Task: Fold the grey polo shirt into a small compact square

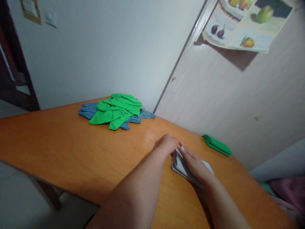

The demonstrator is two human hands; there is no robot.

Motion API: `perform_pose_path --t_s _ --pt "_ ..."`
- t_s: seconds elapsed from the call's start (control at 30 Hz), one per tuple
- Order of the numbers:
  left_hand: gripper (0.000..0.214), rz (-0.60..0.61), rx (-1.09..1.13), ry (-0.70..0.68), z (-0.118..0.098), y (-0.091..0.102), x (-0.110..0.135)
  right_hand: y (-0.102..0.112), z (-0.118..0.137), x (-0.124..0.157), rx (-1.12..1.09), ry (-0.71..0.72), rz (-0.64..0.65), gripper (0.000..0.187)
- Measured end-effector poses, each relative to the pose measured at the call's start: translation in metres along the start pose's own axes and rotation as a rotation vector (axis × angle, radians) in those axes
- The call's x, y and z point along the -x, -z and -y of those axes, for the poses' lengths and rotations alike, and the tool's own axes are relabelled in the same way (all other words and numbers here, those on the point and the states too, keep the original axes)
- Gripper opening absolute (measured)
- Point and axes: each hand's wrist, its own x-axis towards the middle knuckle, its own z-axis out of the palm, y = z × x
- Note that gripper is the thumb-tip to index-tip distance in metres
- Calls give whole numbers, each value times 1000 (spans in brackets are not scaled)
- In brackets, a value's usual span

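Note:
A folded light grey cloth (181,164) lies on the wooden table, its layered edges showing on the left side. At its far left corner my left hand (167,142) is closed, with curled fingers that are mostly hidden behind the knuckles. My right hand (194,162) rests flat on top of the cloth, fingers stretched out and pointing away from me. Beyond the hands, near the wall, a crumpled bright green cloth (119,109) is heaped over a blue cloth (87,111). A neatly folded green cloth (216,145) sits at the table's far right edge.
The wooden table (59,143) meets a white wall and a pale panel at the back. A poster with fruit pictures (247,28) hangs on the panel. Purple fabric (289,192) lies beyond the right edge. A table leg (49,194) shows at lower left.

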Motion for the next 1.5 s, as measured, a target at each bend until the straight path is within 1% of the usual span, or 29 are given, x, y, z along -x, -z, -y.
perform_pose_path --t_s 0.03,0.1,0.17,0.23,0.27,0.33,0.43,0.5,0.53,0.57,0.63,0.73,1.1,1.2,1.33,1.5 --pt "35 -6 -12 -26 -1 0 2 7 -3 1 -119 -41 -52 69" --pt "35 -20 -39 -81 -6 -2 8 23 -11 3 -238 -103 -157 71" --pt "34 -31 -66 -137 -11 -5 15 36 -22 4 -246 -138 -257 73" --pt "35 -46 -124 -223 -17 -9 24 44 -32 5 -167 -133 -291 73" --pt "36 -51 -169 -283 -19 -12 28 46 -36 5 -107 -123 -281 73" --pt "36 -54 -276 -429 -24 -18 36 46 -41 4 45 -117 -211 71" --pt "36 -21 -414 -637 -30 -26 46 41 -43 3 264 -127 -30 64" --pt "36 4 -483 -729 -30 -30 51 38 -42 3 367 -139 91 57" --pt "36 19 -513 -751 -29 -32 53 36 -41 3 410 -151 139 55" --pt "38 35 -540 -755 -28 -34 54 34 -39 3 453 -169 174 54" --pt "42 72 -585 -731 -24 -37 55 31 -37 3 526 -203 204 54" --pt "48 109 -626 -681 -20 -39 54 27 -34 4 576 -225 196 57" --pt "57 155 -689 -630 -20 -43 52 25 -35 8 571 -221 184 62" --pt "58 159 -707 -615 -20 -43 53 25 -34 9 552 -209 162 62" --pt "60 154 -719 -621 -20 -43 52 30 -36 14 467 -205 133 60" --pt "62 146 -723 -627 -18 -43 51 45 -44 21 423 -284 75 62"
